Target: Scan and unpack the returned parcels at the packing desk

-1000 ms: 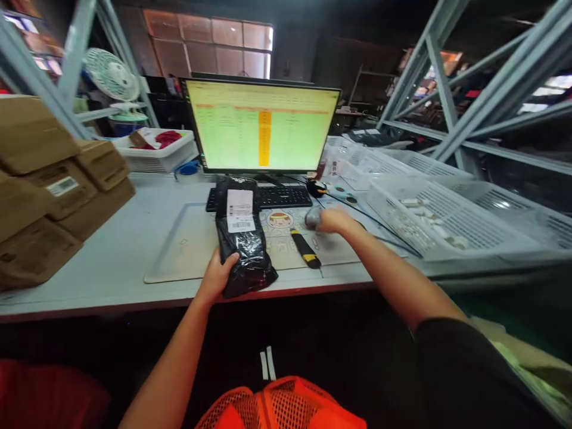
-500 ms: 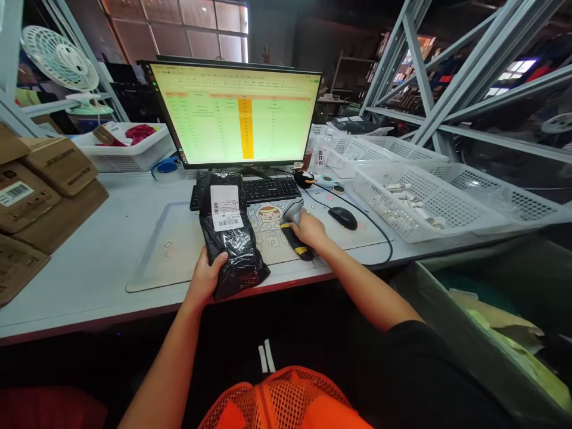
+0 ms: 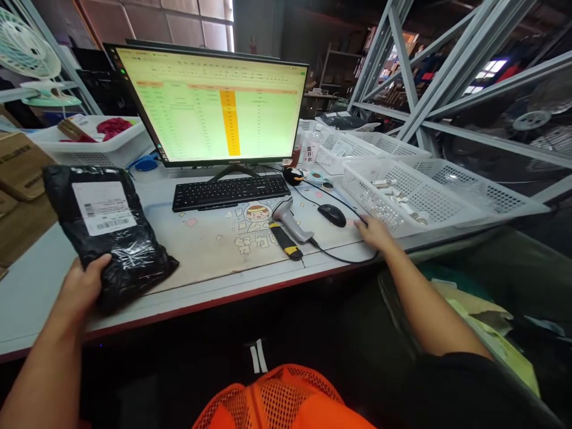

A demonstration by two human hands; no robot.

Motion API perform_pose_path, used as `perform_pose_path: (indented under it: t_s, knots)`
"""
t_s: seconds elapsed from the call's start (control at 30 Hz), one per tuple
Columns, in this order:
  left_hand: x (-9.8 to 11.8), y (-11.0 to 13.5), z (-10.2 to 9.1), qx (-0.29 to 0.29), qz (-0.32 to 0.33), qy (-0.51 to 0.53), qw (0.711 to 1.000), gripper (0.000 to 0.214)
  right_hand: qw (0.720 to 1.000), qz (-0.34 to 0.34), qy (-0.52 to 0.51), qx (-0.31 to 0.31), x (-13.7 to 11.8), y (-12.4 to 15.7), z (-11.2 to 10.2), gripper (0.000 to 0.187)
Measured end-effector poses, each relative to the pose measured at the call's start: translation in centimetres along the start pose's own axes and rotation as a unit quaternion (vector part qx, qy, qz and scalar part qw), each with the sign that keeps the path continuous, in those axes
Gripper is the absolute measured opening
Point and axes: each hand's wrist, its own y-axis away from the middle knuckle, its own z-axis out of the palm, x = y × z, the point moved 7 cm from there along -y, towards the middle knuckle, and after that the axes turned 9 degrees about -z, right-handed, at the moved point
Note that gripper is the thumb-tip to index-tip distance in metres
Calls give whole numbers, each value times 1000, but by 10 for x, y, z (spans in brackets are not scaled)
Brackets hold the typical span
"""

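Left hand [image 3: 84, 285]: thumb on top, clamped on near end of black parcel [image 3: 134, 253]; white label [image 3: 105, 207] faces up. Parcel sits left of keyboard [image 3: 230, 193]. Right hand [image 3: 378, 233]: right of keyboard, at black cable [image 3: 353, 262]; cannot tell whether fingers close on it. Grey scanner [image 3: 294, 225], black-and-yellow tool [image 3: 285, 241]: before keyboard's right end. Mouse [image 3: 331, 215]: right of keyboard. Monitor [image 3: 196, 113]: behind keyboard.

Open lane: mat [image 3: 203, 250] btwn blk parcel [image 3: 111, 241] & barcode scanner [image 3: 292, 223] | mid block: scanner, util. knife [image 3: 285, 241] alongside | R: mouse [image 3: 332, 215], cable loop [image 3: 342, 261], wht basket [image 3: 370, 205] near R hand [image 3: 376, 233] | back: kbd [image 3: 230, 192], monitor [image 3: 196, 113] | L: cartons [image 3: 22, 170] behind parcel
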Motion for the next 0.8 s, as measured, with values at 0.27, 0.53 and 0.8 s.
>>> perform_pose_path:
  t_s: [0.27,0.53,0.8]
  knots:
    - [-6,7,45,-74,-48,104,991,40,995,-28,65,-63,-2,9,33,59]
    - [-11,8,62,-109,-3,105,989,47,992,-4,115,-56,18,4,23,52]
    - [-5,18,67,-110,9,134,985,51,996,-48,81,9,4,-19,25,54]
